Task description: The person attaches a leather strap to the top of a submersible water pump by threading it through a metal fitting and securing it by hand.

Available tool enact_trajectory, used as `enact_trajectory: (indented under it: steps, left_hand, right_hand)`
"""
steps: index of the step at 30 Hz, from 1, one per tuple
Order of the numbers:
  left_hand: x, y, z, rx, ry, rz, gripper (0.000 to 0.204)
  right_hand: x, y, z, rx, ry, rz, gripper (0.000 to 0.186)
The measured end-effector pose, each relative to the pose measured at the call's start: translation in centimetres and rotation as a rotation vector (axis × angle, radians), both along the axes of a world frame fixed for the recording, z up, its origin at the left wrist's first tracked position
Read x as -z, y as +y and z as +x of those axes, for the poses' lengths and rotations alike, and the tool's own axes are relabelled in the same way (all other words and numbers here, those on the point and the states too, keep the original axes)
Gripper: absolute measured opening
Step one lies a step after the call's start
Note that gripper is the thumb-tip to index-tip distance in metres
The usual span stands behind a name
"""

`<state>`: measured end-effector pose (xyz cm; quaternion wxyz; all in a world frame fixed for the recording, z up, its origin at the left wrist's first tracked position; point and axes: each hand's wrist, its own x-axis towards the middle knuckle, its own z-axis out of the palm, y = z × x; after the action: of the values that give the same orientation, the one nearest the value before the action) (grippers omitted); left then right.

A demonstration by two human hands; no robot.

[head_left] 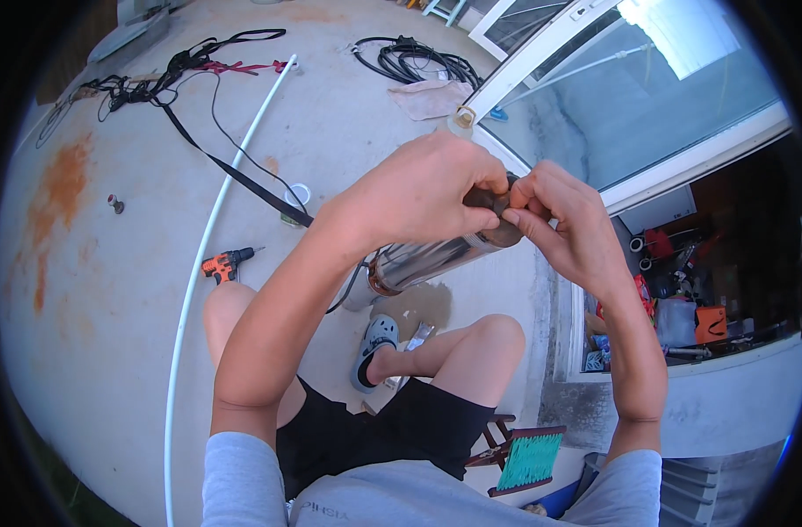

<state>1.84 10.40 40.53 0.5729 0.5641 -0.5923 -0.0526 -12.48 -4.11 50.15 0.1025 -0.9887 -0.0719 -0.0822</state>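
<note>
A shiny steel cylinder (431, 262), much like a submersible pump, slants up to the right in front of me. Its upper end is a dark brown metal piece (506, 234). My left hand (436, 180) is closed on this end piece, thumb and fingers curled at its near and far sides. Facing it, my right hand (554, 206) pinches at the same end piece, fingertips close to the left thumb. Whether a smaller part sits between the fingers is hidden. Around the cylinder's lower part is a copper-coloured band (379, 274), with a black cable (352, 285) beside it.
An orange and black cordless drill (228, 263) lies left of my knee, near a long pale pipe (209, 224). Black straps (177, 70) and a coiled hose (414, 60) lie farther off. At right are a glazed door (647, 105) and a folding stool (528, 458).
</note>
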Motion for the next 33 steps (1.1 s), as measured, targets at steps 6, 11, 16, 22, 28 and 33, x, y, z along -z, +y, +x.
enact_trajectory:
  steps: [6,11,16,22,28,33]
  left_hand:
    - [1.0,-0.2,-1.8,-0.121,-0.036,-0.073,0.015]
    - [2.0,-1.5,-3.5,-0.319,0.066,-0.180,0.015]
    - [1.1,-1.8,-3.1,-0.231,0.289,-0.031,0.018]
    - [1.6,-1.3,-1.4,0.146,0.744,0.070,0.022]
    - [0.7,-0.4,-1.2,0.153,0.636,0.181,0.021]
    - [0.9,-0.9,-1.1,0.082,0.439,0.093,0.026]
  right_hand:
    - [-1.0,-0.9,1.0,-0.076,0.134,0.040,0.018]
    - [-0.8,-1.6,1.3,-0.202,0.122,-0.027,0.015]
    - [0.1,-2.1,1.0,-0.288,0.039,-0.135,0.014]
    - [0.9,-1.9,0.0,-0.234,-0.105,-0.140,0.016]
    - [1.0,1.6,-0.8,-0.022,-0.210,-0.557,0.016]
    - [0.6,2.0,0.0,-0.089,-0.138,-0.739,0.015]
